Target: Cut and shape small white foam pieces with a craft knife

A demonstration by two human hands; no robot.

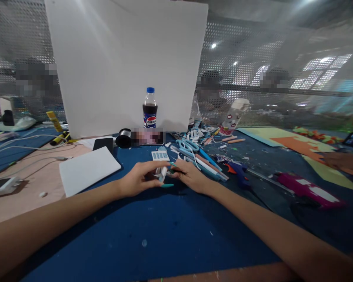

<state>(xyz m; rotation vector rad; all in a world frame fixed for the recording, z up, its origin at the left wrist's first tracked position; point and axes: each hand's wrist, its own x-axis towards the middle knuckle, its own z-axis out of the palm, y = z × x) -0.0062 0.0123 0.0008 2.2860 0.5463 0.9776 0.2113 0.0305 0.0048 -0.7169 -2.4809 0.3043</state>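
Fingertip work on a small white piece in front of the cola bottle

From where I stood, the cola bottle was the easiest thing on the bench to steer by. Directly on its near side, toward the worker, was the small white piece, raised between two bare hands. The left hand had its grip closed around the piece, thumb below and fingers above. The right hand met it from the other side with its fingertips bunched; I could not tell whether that grip had hold of the piece or only touched it.

Handling so slight a thing well, I judged, called for a light left pinch, firm enough to steady it but not to crease it, while the right fingertips did the finer moving. The long green nails probably made finger pads the safer contact. Resting both wrists low would have helped too.

A patterned card lay between the bottle and the hands, so low, small motions seemed wise. To the bottle's near right were the blue scissors, best left undisturbed by the right knuckles, and farther right, the blue glue gun.
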